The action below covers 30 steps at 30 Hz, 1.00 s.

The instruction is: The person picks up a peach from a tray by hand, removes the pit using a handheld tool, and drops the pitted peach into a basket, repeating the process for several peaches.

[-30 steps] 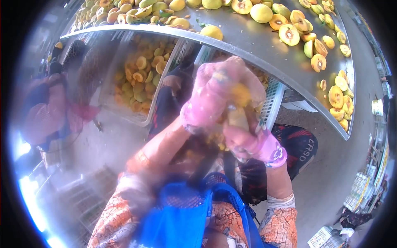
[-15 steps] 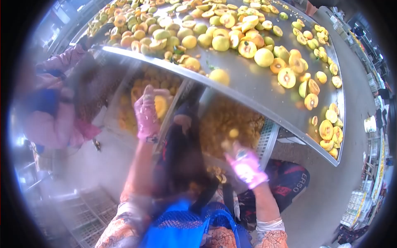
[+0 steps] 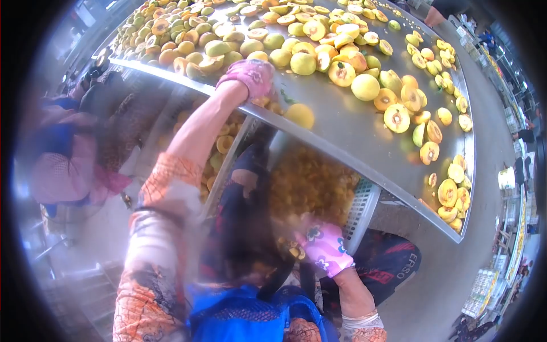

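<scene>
My left hand (image 3: pixel 248 78), in a pink glove, reaches over the near rim of the metal table (image 3: pixel 370 134) among halved yellow peaches (image 3: pixel 303 62). Its fingers point away from me and are hidden, so its grip does not show. Just right of it, a yellow peach (image 3: pixel 299 115) lies by the rim. My right hand (image 3: pixel 326 246), in a pink flowered glove, is low over my lap, at the near side of a crate of small yellow-brown pieces (image 3: pixel 313 182). Its fingers look curled, but their tips are blurred and whatever they hold cannot be made out.
Under the table's edge, another container of peach halves (image 3: pixel 225 142) stands left of my leg. The white crate's slatted side (image 3: pixel 363 208) rises near my right knee. Another person in pink sleeves (image 3: pixel 62 171) sits at the left. A white bucket (image 3: pixel 506 178) stands far right.
My left hand has moved from above the left container, where a yellow peach half was beside its fingers, up onto the table. My right hand has come lower and closer to me.
</scene>
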Available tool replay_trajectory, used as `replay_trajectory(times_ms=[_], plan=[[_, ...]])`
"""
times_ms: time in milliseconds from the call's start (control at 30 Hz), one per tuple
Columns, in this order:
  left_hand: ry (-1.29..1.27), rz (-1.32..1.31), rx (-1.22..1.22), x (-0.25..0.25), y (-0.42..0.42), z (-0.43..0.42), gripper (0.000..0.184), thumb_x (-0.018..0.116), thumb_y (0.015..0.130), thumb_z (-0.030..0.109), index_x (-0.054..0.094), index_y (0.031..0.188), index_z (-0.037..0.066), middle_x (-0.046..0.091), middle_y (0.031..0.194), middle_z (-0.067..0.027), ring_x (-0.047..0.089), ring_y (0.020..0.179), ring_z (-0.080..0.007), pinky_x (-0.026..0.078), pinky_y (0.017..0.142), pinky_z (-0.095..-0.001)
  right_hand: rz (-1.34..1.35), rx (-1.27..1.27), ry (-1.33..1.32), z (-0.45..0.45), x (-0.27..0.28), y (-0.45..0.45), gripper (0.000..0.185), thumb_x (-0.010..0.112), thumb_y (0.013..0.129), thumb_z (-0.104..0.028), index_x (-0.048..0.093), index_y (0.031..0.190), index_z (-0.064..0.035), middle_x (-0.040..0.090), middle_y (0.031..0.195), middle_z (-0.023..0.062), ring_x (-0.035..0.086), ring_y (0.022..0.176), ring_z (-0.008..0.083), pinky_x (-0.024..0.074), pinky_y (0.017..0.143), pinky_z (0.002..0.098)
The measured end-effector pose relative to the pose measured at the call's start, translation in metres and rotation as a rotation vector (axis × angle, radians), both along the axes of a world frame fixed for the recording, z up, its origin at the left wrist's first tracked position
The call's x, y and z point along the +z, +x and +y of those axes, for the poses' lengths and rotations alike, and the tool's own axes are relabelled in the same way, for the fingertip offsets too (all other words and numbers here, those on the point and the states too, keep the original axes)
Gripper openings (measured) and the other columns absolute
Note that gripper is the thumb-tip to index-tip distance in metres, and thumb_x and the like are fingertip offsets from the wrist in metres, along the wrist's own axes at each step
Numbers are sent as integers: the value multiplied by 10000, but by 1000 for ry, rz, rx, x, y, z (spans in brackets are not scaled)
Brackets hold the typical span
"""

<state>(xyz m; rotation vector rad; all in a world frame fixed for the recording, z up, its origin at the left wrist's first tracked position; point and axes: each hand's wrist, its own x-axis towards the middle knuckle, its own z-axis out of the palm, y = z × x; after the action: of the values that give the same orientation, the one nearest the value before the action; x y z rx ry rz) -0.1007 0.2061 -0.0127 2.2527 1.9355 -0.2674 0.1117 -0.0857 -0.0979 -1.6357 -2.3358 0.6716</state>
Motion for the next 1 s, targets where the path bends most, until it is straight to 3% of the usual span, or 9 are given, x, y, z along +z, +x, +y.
replay_trajectory(times_ms=[100,467,533,600,733,800,867,933,1000], plan=[[90,-105,-66,-13,6,-4,325,642,765,273,658,1049,116,567,1174,-148,563,1081,-309,452,910,-416,-74,18,-135,0,6,1,373,601,839,-336,589,1077,-49,664,928,154,630,883,317,505,748,390],[567,-538,-341,-20,-12,-10,467,720,732,211,596,1158,64,532,1148,-186,572,1012,-313,491,889,-384,184,-44,-106,-4,17,4,310,587,853,-314,604,1048,-74,657,851,134,635,796,319,503,697,405],[-5,-1763,149,-9,-16,-13,353,660,808,180,602,1121,27,560,1111,-170,586,995,-293,525,834,-430,236,-74,-109,-4,26,5,314,583,843,-326,604,1042,-85,658,842,119,634,795,311,498,705,410],[-263,-2285,327,10,-12,-33,336,511,918,255,566,1112,-15,598,1007,-153,618,890,-302,550,695,-466,242,-100,-147,-1,44,3,334,583,848,-332,589,1054,-68,655,858,139,639,817,326,502,715,426],[-264,-2310,422,21,9,-84,392,470,949,339,562,1078,-20,614,960,-154,621,808,-277,526,640,-384,95,-132,-265,4,51,-1,409,649,832,-307,560,1145,-59,630,914,216,611,828,386,506,718,428],[-147,-2202,336,22,28,-117,417,462,957,367,550,1080,-22,615,951,-160,614,819,-253,512,668,-343,216,-150,229,-2,42,-1,467,608,853,-353,537,1159,-7,628,858,239,634,821,381,498,724,449],[-170,-2231,318,22,47,-153,472,439,963,423,576,1025,-24,630,881,-156,623,740,-239,520,618,-325,344,-143,182,3,52,4,513,642,836,-346,526,1174,21,625,866,258,630,805,390,499,724,445],[-114,-2167,493,21,69,-182,500,433,962,442,603,967,-28,633,854,-151,625,683,-227,519,572,-309,-207,132,751,5,55,11,509,664,825,-320,528,1166,32,631,867,245,631,781,377,502,716,436],[37,-1942,320,12,79,-203,552,440,947,484,619,944,-38,632,826,-141,622,681,-214,521,580,-301,237,-178,339,5,72,-3,524,677,819,-307,521,1206,10,627,861,241,630,792,362,502,716,431]])
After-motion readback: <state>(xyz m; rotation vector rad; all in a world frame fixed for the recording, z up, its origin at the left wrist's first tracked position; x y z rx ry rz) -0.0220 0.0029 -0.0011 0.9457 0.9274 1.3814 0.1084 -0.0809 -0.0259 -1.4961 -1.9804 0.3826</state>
